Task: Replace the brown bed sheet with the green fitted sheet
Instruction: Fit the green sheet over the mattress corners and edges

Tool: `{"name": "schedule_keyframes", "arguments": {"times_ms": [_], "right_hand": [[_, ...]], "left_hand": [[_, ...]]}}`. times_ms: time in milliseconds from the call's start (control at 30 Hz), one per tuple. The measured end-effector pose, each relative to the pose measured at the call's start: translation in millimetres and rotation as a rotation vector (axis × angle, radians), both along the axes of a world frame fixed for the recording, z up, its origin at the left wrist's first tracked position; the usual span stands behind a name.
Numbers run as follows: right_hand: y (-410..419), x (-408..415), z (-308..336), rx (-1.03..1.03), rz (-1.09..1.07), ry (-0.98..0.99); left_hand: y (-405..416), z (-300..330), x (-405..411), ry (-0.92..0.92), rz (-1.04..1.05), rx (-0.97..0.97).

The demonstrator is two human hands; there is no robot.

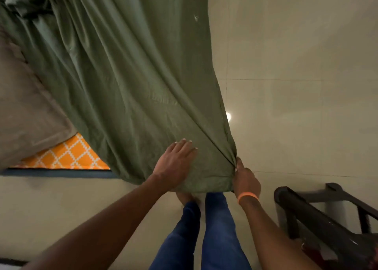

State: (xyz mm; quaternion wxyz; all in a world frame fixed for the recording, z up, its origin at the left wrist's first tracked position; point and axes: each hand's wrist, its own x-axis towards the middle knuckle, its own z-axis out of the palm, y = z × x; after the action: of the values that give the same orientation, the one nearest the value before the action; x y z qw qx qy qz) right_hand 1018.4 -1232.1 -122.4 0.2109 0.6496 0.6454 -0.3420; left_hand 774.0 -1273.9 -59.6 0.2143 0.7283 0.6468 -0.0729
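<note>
Head view: green sheet (pixel 126 81) stretches lengthwise toward right hand (pixel 246 180) (pinching its corner); left hand (pixel 176 163) presses flat.

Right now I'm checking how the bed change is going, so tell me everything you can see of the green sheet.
The green fitted sheet looks like thin, soft cloth, creased in long folds and bunched at the far end. It drapes over the bed toward the person. The left hand presses flat on it; the right hand pinches its gathered corner.
</note>
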Motion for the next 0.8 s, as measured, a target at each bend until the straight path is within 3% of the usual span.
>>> {"name": "schedule_keyframes", "arguments": {"times_ms": [167, 300, 400, 500, 600, 800], "right_hand": [[1.6, 12.5, -22.3, -0.088, -0.074, 0.038], [22.6, -8.3, -50.7, -0.277, -0.252, 0.022], [26.2, -41.0, -68.1, -0.29, -0.197, 0.078], [22.8, -76.2, -68.4, -0.237, -0.093, 0.074], [6.8, -101.1, -64.4, -0.187, -0.189, 0.072], [-28.4, -104.0, -66.3, -0.096, -0.311, -0.015]], "left_hand": [[79.9, -31.3, 4.7, 0.227, -0.409, -0.306], [124.4, -65.4, 14.9, 0.369, -0.476, -0.467], [134.3, -88.3, 13.4, 0.476, -0.511, -0.622], [134.4, -99.2, 8.7, 0.564, -0.66, -0.665], [129.3, -100.6, 6.9, 0.637, -0.764, -0.655], [125.6, -98.5, 16.1, 0.584, -0.826, -0.547]]}}
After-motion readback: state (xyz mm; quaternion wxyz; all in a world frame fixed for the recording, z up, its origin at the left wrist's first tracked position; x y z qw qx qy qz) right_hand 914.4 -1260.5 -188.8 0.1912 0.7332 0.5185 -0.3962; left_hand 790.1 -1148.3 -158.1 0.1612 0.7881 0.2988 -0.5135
